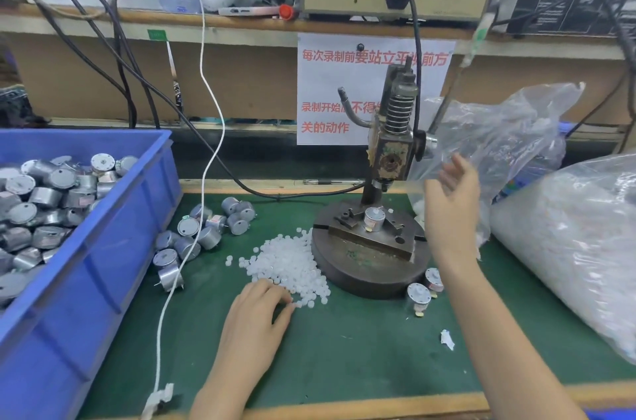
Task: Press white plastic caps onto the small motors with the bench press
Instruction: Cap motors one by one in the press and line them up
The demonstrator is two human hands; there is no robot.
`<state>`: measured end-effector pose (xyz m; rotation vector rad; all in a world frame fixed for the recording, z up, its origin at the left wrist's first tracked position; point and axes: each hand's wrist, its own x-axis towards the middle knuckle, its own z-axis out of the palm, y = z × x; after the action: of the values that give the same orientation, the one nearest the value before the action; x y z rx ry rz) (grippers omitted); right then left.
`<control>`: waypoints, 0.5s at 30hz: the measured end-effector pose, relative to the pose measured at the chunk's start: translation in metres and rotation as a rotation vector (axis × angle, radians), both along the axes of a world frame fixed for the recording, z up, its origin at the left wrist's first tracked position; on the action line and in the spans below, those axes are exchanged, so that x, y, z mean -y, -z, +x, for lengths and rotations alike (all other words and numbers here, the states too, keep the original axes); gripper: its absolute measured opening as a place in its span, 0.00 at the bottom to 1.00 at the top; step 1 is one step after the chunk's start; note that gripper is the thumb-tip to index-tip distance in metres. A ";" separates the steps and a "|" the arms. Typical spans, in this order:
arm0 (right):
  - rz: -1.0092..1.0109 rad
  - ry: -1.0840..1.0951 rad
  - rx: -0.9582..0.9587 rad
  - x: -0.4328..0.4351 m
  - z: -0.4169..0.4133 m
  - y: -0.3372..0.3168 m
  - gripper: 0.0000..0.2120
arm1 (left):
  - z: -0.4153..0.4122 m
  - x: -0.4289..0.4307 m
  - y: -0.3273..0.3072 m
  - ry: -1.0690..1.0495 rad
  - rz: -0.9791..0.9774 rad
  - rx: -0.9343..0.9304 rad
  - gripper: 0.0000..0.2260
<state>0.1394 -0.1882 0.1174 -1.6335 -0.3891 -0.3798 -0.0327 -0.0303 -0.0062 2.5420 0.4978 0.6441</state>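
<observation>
1. The left hand (pixel 256 307) is bare, with nothing worn on the fingers or the wrist.
2. The right hand (pixel 451 209) is bare too.
3. The left arm (pixel 220 385) is bare down to the bottom edge of the picture.
4. The right arm (pixel 495 333) is bare as well, and more of it shows.

1 bench press (pixel 389 158), 1 bin (pixel 103 264), 2 bags (pixel 509 130) (pixel 585 247), 1 motor (pixel 374 218) on the press, 2 motors (pixel 419 295) (pixel 434 278) at its base.
</observation>
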 end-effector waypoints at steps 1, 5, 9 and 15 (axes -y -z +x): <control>-0.185 -0.015 -0.039 -0.002 0.000 0.016 0.23 | 0.000 0.000 0.000 -0.014 -0.022 0.009 0.02; -0.658 -0.063 0.022 -0.020 -0.003 0.061 0.21 | 0.000 -0.001 0.000 -0.052 -0.096 0.033 0.07; -0.831 -0.017 0.228 -0.033 0.005 0.066 0.19 | 0.000 -0.003 0.002 -0.057 -0.149 0.046 0.12; -0.856 -0.059 0.308 -0.031 0.003 0.064 0.14 | -0.001 -0.004 0.002 -0.074 -0.255 0.105 0.10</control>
<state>0.1422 -0.1569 0.0535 -2.3905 -0.9190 -0.4525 -0.0338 -0.0264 -0.0084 2.2477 0.5993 0.6892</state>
